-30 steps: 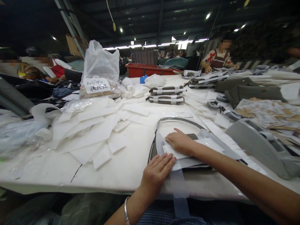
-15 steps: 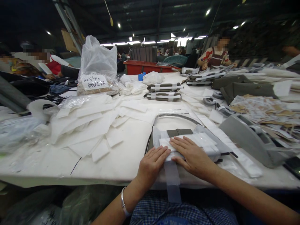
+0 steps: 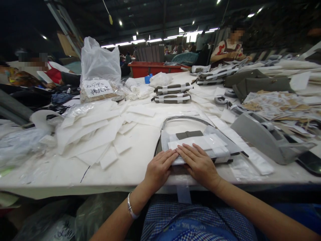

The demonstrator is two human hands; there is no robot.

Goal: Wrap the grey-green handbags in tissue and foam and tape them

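Note:
A dark olive handbag (image 3: 189,134) lies flat in front of me, mostly covered by white and translucent wrapping sheets (image 3: 210,143). Its strap (image 3: 184,117) loops out behind it on the table. My left hand (image 3: 157,167) rests at the near left edge of the wrapping, fingers stretched out and side by side. Flat on top of the white sheets, my right hand (image 3: 199,165) has its fingers extended, their tips meeting those of the left. Below the hands, a translucent strip (image 3: 184,194) hangs over the table's front edge.
Loose white sheets (image 3: 92,134) are piled at left, before a clear labelled bag (image 3: 100,67). A grey tape dispenser (image 3: 265,137) and a dark phone (image 3: 309,162) are at right. Wrapped bundles (image 3: 172,97) lie farther back. Co-workers sit at the far left and right.
My right hand has slid left and toward me, closing the gap to my left hand. Less of the hanging strip shows above the table edge. The camera view has shifted slightly.

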